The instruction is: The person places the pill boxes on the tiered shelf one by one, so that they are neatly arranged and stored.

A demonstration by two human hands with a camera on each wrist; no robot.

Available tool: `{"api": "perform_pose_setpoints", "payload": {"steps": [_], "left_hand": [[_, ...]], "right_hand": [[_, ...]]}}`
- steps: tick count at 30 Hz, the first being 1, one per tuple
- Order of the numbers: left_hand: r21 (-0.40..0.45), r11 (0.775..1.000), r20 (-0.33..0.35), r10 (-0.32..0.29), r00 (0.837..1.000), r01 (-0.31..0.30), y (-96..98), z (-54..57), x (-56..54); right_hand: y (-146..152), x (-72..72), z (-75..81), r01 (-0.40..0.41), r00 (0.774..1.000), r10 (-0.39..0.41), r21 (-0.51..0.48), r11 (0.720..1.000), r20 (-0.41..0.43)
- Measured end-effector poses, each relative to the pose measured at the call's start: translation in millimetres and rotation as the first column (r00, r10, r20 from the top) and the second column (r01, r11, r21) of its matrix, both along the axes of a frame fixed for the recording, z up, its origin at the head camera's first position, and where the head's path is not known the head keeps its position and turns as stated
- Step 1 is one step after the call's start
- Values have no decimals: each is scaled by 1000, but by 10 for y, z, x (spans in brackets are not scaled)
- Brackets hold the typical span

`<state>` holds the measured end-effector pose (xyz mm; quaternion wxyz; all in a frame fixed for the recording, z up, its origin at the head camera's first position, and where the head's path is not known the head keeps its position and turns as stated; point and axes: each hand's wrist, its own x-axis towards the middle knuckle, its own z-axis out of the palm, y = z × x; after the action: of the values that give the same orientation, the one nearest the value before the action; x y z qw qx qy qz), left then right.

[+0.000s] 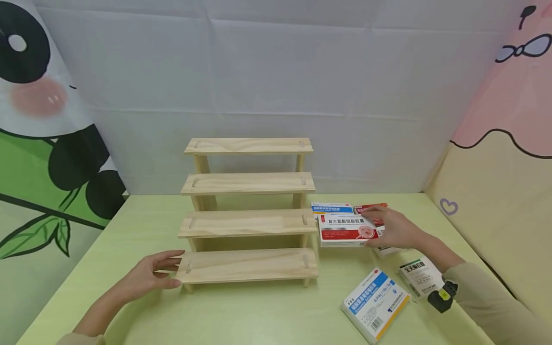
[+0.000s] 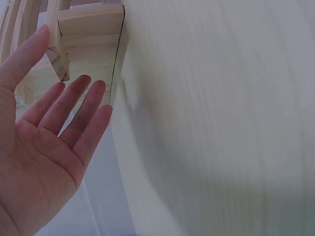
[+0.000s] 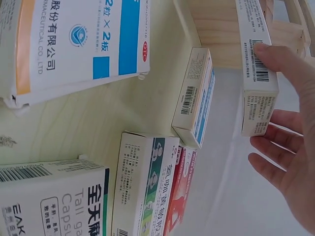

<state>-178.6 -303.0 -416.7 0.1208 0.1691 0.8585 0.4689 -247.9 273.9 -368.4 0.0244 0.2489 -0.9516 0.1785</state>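
My right hand point(image 1: 396, 227) pinches a white and red medicine box point(image 1: 345, 230) between thumb and fingers, to the right of a four-step wooden display stand point(image 1: 247, 266). In the right wrist view the thumb lies on the barcode side of this medicine box point(image 3: 256, 64), the fingers against its other side, and it is held off the table. At the left end of the stand's lowest step is my left hand point(image 1: 148, 275), its fingertips right at the board's edge. The left wrist view shows that palm point(image 2: 49, 152) with fingers extended beside the wooden stand point(image 2: 91, 22).
Behind the held box lie a blue and white box point(image 1: 332, 208) and a red box point(image 1: 364, 208). A white box with a green strip point(image 3: 142, 182) sits near them. Nearer lie a blue, white and orange box point(image 1: 375, 304) and a Tall Gastrodia capsule box point(image 1: 419, 275). A white cloth backdrop point(image 1: 276, 86) rises behind.
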Motion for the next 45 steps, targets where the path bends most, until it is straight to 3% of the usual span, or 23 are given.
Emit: {"api": "perform_pose_setpoints", "payload": {"steps": [10, 18, 24, 45], "left_hand": [[-43, 999, -13, 0, 1000, 0, 16, 26, -10], [-96, 995, -49, -17, 999, 12, 16, 71, -18], [-76, 997, -35, -31, 999, 28, -1, 51, -34], [-50, 998, 4, -25, 1000, 25, 1, 29, -49]], "right_hand": [[-12, 25, 125, -15, 1000, 15, -64, 998, 2], [-57, 63, 234, -34, 999, 33, -57, 998, -23], [-73, 83, 335, -98, 992, 95, -28, 995, -88], [-141, 121, 583, -113, 983, 112, -1, 994, -143]]}}
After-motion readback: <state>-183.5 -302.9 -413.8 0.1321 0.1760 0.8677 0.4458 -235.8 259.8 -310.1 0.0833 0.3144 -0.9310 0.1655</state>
